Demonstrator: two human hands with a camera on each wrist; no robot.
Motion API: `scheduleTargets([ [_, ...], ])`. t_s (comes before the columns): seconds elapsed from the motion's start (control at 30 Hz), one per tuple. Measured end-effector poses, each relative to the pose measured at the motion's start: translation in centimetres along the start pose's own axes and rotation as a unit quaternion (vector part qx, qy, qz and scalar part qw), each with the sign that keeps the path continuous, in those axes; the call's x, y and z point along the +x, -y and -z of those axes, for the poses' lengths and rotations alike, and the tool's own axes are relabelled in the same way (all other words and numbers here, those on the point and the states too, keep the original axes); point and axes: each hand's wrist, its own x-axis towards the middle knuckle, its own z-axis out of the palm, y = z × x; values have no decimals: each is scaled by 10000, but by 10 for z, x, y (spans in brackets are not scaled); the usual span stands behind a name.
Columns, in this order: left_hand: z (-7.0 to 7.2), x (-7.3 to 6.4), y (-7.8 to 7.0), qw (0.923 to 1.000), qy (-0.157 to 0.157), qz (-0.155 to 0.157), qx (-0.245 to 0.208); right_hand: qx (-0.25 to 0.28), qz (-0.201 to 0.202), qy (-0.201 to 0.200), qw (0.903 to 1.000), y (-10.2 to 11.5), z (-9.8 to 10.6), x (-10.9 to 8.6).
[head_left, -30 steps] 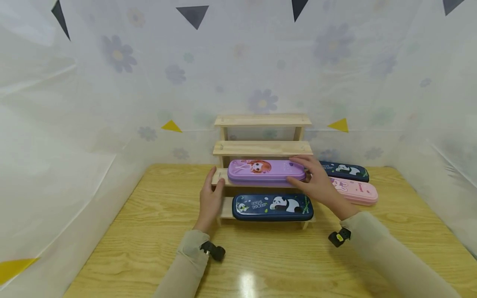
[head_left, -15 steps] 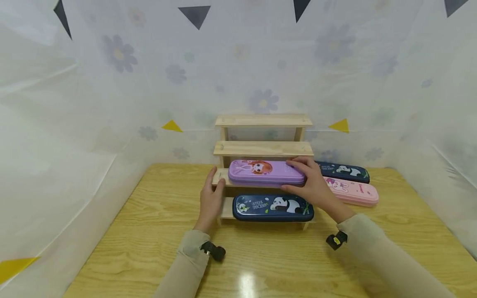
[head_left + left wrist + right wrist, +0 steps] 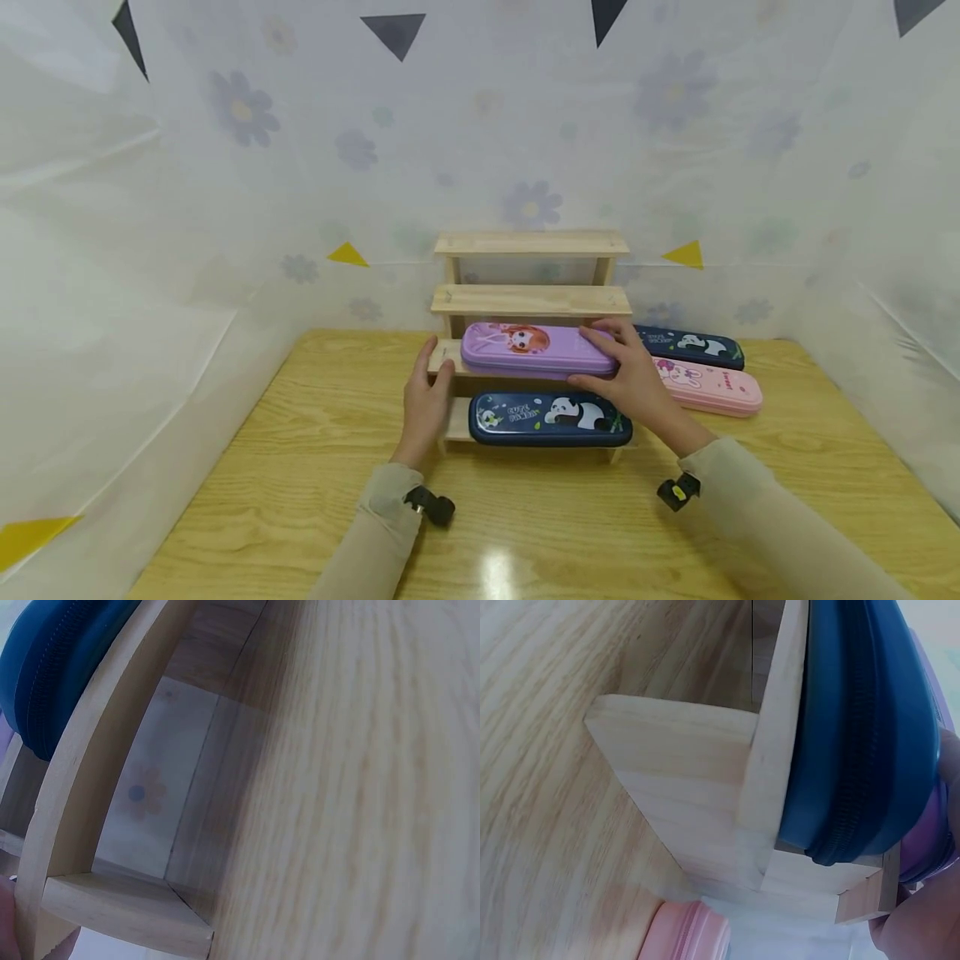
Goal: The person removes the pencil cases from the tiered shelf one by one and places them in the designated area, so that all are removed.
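Observation:
A purple pencil case (image 3: 562, 350) with a cartoon girl on its lid lies on the second step of a wooden tiered rack (image 3: 531, 300). My right hand (image 3: 633, 379) pinches the case's right end, fingers on the lid and thumb at the front edge. At the rack's left end, my left hand (image 3: 427, 408) grips the second step's edge; the left wrist view shows only bits of its fingers (image 3: 6, 922). On the lowest step sits a navy panda pencil case (image 3: 551, 419), whose zipped side (image 3: 855, 742) fills part of the right wrist view.
To the right of the rack, a pink rabbit pencil case (image 3: 708, 386) lies on the wood-grain table (image 3: 300, 500), in front of another navy panda pencil case (image 3: 693, 346). The rack's top two steps bear nothing. A flower-patterned curtain (image 3: 300, 150) surrounds the table.
My right hand has shifted slightly left and forward over the end of the purple pencil case. That end sits a little nearer the front. My left hand stays in place.

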Motion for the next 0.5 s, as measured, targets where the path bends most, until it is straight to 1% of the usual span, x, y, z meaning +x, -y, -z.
scheduleTargets([
  [0.23,0,0,0,9999,-10,-104,-29,-111,-58,-6,9999,0,6,-6],
  [0.5,1,1,1,9999,-49,-89,-20,-123,27,-117,9999,0,13,-12],
])
